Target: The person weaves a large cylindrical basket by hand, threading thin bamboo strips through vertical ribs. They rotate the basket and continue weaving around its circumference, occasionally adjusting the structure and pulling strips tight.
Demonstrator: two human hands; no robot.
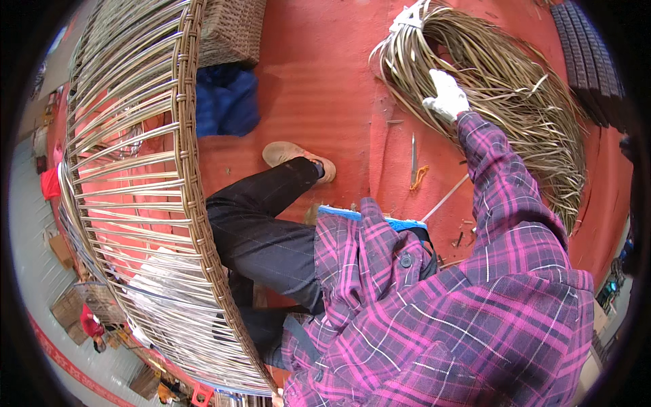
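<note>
My right hand (447, 96), in a white glove, is stretched out at the near edge of a long bundle of brown-green weaving strands (522, 102). Its thumb and fingers are apart, with nothing visibly gripped. White material binds the bundle's far end. To my left stands a large, partly woven wicker piece (186, 129), with a braided rim and rows of loose-set pale strands. At the lower edge, a small skin-coloured patch by the rim may be part of my left hand; its fingers are too cut off to read.
A red covering (319, 74) lies underfoot. A thin metal tool (413, 159) and an orange string (420, 178) lie between my leg and the bundle. Blue cloth (227, 102) sits below a woven basket (232, 30). Dark ribbed pieces (588, 64) are at the far right.
</note>
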